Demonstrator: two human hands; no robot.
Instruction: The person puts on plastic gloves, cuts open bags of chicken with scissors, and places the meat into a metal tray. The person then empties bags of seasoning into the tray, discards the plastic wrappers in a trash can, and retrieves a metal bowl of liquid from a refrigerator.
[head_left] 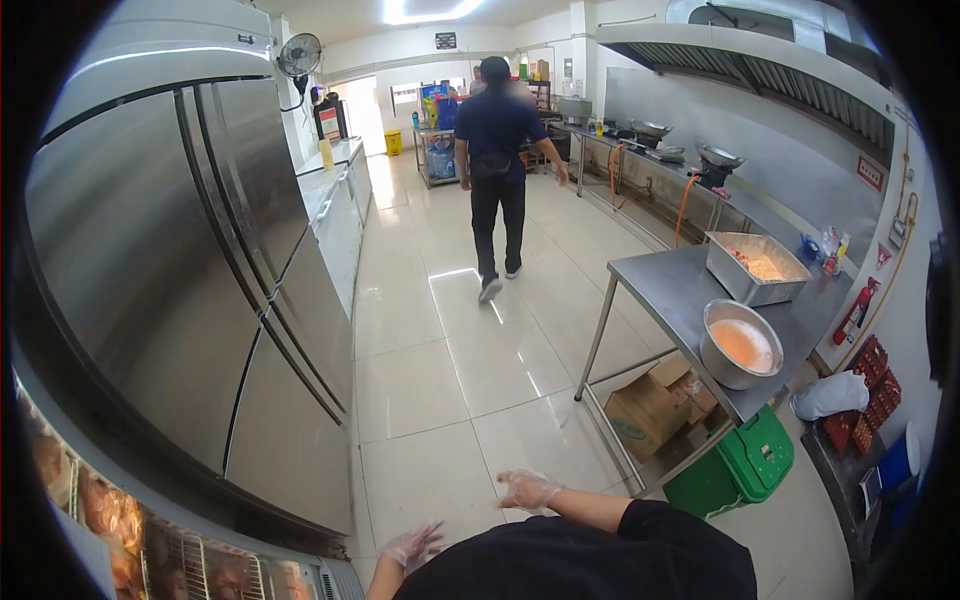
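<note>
Both of my hands wear clear plastic gloves. My left hand (414,546) is low in front of my body, near the base of the steel refrigerator, its fingers stretched out and nothing in it. My right hand (530,490) hangs over the tiled floor with fingers apart, also holding nothing. To its right stands a steel table (665,285) bearing a round metal pot (730,372) of orange liquid and a deep metal pan (770,292) with orange-coloured food inside. Neither hand touches these things.
A tall steel refrigerator (150,250) lines the left; below it, wire racks (200,565) hold packed food. A green lidded bin (735,465) and cardboard boxes (650,405) sit by the table. Ahead, a person in dark clothes (497,150) walks on the tiled floor (410,385).
</note>
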